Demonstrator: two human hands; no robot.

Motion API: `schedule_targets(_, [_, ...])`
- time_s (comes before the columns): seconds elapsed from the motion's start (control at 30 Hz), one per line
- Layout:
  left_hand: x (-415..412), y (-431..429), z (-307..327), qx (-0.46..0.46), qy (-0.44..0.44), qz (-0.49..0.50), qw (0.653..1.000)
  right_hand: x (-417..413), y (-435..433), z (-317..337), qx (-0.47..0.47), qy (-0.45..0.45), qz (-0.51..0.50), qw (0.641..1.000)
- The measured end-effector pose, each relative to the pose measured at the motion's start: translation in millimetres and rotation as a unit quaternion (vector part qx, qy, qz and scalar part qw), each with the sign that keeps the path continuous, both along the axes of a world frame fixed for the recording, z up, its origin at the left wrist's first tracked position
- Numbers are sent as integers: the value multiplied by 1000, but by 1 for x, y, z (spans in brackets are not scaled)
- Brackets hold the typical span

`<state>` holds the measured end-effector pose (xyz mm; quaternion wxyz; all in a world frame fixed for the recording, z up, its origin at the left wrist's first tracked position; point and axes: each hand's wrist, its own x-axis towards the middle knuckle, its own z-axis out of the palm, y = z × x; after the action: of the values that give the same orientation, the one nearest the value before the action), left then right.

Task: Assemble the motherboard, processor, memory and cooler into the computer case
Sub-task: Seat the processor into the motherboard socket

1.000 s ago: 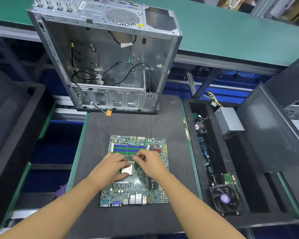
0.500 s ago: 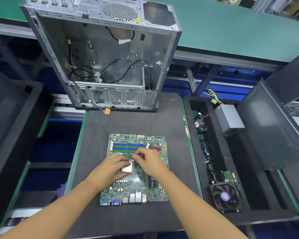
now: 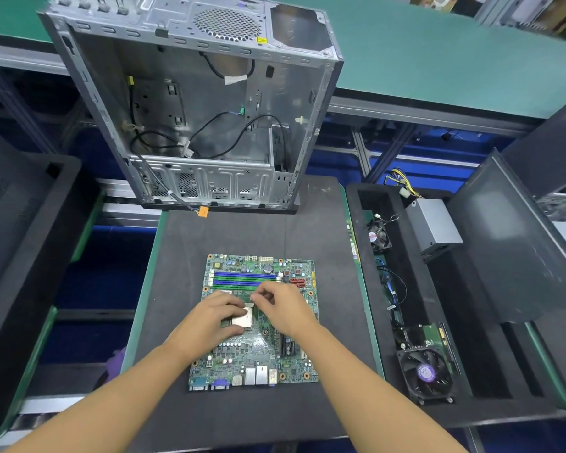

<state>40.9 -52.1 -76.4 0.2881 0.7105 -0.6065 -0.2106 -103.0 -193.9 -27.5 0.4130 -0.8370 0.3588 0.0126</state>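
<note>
Head cam: motherboard (image 3: 258, 358) lies flat on the black-matted table (image 3: 242, 233), with the open case (image 3: 203, 103) behind it. The left hand (image 3: 206, 325) has its grip pinched on the processor (image 3: 243, 318) mid-board. The right hand (image 3: 286, 310) curls its fingers at the chip's top corner, can't tell if they hold anything. The cooler (image 3: 425, 371) sits in the right-side tray (image 3: 471, 416), purple sticker unreadable. Hands haven't budged since a second ago.

Bright, even light from above, shadows soft. The metal case (image 3: 275, 103) shines faintly. Straight rails (image 3: 422, 112) bow near the edges.
</note>
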Motion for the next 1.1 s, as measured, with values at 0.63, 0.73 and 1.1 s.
schedule_targets(0.63, [-5, -1, 1, 0, 17, 24, 1000, -2, 2, 0, -4, -3, -4, 1000])
schedule_targets(0.73, [-2, -2, 1, 3, 10, 13, 1000, -2, 2, -1, -8, -4, -5, 1000])
schedule_targets(1.1, [3, -2, -1, -1, -15, -32, 999, -2, 2, 0, -2, 1, -1, 1000])
